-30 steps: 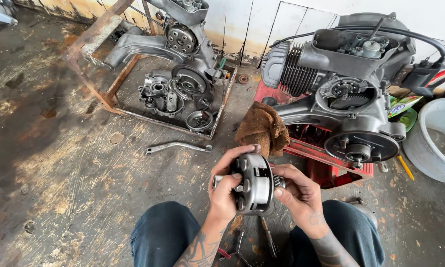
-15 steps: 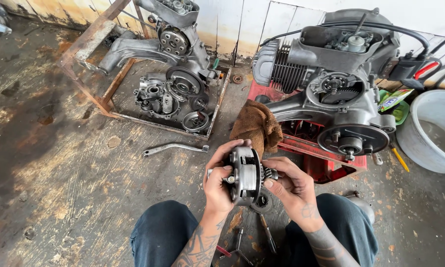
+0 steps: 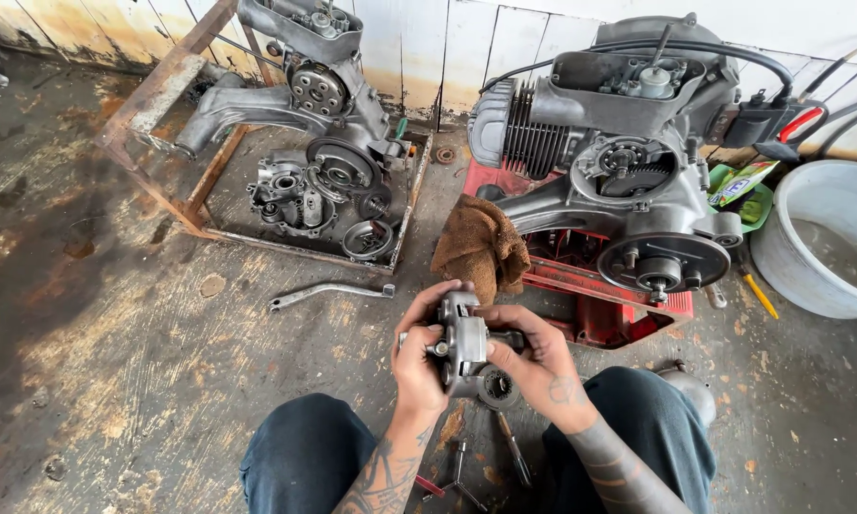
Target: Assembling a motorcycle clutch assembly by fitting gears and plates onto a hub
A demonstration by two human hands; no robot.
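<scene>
The round grey metal engine part with a short shaft [image 3: 465, 343] sits between both hands, held edge-on just above the knees, over the stained wooden floor [image 3: 114, 381]. The left hand [image 3: 419, 366] wraps its rim from the near side, thumb over the top edge, fingers closed on the casting. The right hand [image 3: 533, 362] closes on the opposite face, thumb towards the shaft end, fingers curled under a small toothed ring [image 3: 496, 386] that hangs just below the part.

Doing this well seems to call for steady support from the left hand while the right works the shaft side, keeping the piece level so nothing loose drops to the floor. Both wrists bend inward, forearms converging from the knees.

A brown crumpled rag [image 3: 481, 247] lies just beyond the hands, beside the large grey finned scooter engine on a red stand [image 3: 628, 171]. A bent steel lever [image 3: 328, 291] lies to the left, near the rusty frame holding dismantled engine cases [image 3: 324, 181]
</scene>
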